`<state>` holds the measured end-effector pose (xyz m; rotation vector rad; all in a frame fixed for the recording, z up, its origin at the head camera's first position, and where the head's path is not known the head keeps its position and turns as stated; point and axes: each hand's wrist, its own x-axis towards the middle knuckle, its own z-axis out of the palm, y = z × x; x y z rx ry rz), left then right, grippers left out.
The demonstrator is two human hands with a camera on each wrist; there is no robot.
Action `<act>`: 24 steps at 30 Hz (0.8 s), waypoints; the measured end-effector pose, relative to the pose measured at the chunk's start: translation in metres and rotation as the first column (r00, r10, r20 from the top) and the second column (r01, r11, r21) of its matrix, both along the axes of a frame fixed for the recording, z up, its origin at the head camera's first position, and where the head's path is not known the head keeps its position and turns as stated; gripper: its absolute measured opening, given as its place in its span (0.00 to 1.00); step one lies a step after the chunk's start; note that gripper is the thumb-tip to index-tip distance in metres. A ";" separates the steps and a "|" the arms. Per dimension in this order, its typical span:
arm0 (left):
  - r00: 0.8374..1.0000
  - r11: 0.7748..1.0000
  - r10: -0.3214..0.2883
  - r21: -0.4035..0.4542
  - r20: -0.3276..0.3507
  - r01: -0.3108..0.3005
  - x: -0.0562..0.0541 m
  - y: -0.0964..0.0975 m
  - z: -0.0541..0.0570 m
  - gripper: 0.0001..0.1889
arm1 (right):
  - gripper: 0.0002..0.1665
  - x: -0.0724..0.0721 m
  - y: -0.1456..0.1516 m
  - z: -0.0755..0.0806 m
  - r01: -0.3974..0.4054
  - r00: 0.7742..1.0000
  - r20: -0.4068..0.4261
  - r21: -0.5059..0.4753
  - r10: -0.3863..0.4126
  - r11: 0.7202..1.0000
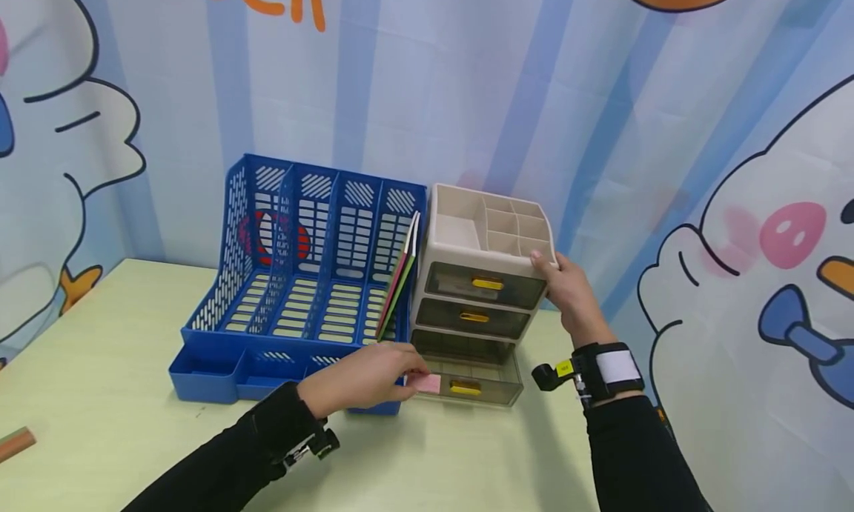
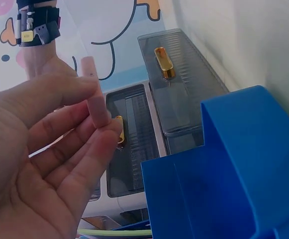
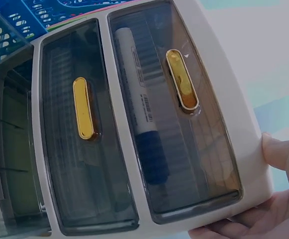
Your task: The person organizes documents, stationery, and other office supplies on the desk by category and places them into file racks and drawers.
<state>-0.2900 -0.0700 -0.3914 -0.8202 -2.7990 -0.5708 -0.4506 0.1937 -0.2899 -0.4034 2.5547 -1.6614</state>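
My left hand (image 1: 370, 378) pinches a small flat pink block (image 1: 425, 383) between thumb and fingertips, in front of the pulled-out bottom drawer (image 1: 490, 393). In the left wrist view the pink block (image 2: 95, 92) shows its narrow edge. The drawer belongs to a cream desktop organizer (image 1: 460, 254) with smoky clear drawers, gold handles and a compartmented top. My right hand (image 1: 572, 297) holds the organizer's upper right edge, thumb on the top rim and fingers around the side. Through the organizer's top drawer front, a white marker with a blue cap (image 3: 139, 99) is visible.
A blue slotted file rack (image 1: 320, 275) stands left of the organizer, with low bins along its front. Several thin booklets (image 1: 399, 278) lean in its rightmost slot. A brown stick-like piece (image 1: 15, 444) lies at the table's left edge. A patterned curtain (image 1: 427, 82) hangs behind.
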 end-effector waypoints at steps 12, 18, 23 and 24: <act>0.995 0.995 0.098 0.023 -0.013 -0.097 -0.031 0.017 0.009 0.13 | 0.43 0.000 0.002 0.007 -0.013 0.999 0.049 0.081 0.009 0.997; 0.992 0.992 0.123 -0.023 -0.006 -0.124 -0.048 0.027 0.013 0.13 | 0.45 0.001 0.003 0.007 -0.009 0.998 0.057 0.086 0.004 0.996; 0.991 0.990 0.135 -0.044 0.010 -0.134 -0.060 0.035 0.013 0.13 | 0.46 0.002 0.002 0.007 -0.009 0.998 0.058 0.080 0.004 0.997; 0.991 0.990 0.136 -0.045 0.016 -0.135 -0.063 0.037 0.012 0.12 | 0.46 0.002 0.002 0.007 -0.007 0.998 0.058 0.080 0.002 0.997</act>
